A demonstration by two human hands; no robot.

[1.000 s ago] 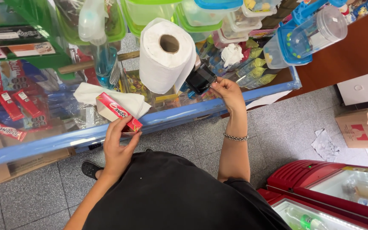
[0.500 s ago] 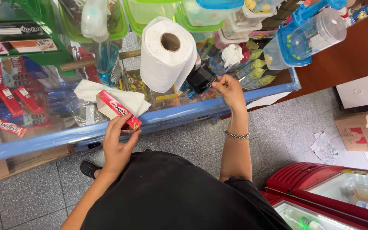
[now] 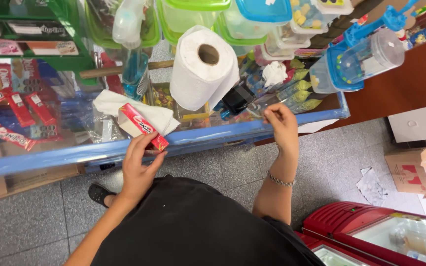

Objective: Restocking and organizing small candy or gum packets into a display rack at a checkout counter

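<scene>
Left hand [image 3: 141, 165] gripping a red and white cardboard box [image 3: 141, 126] by its near end, on the blue-edged glass counter [image 3: 50, 156], beside a white cloth [image 3: 124, 106]. Best held level, grip firm. Right hand [image 3: 282, 125] pinched shut near a white paper towel roll [image 3: 200, 69]. Grey tiled floor [image 3: 25, 216]; red chest freezer [image 3: 371, 231] at right.

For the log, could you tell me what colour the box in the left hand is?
Red and white box, clearest in the head view.

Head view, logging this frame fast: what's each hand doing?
Left hand: closed on the red and white box.
Right hand: fingers pinched at the counter edge; contents cannot be told.
</scene>
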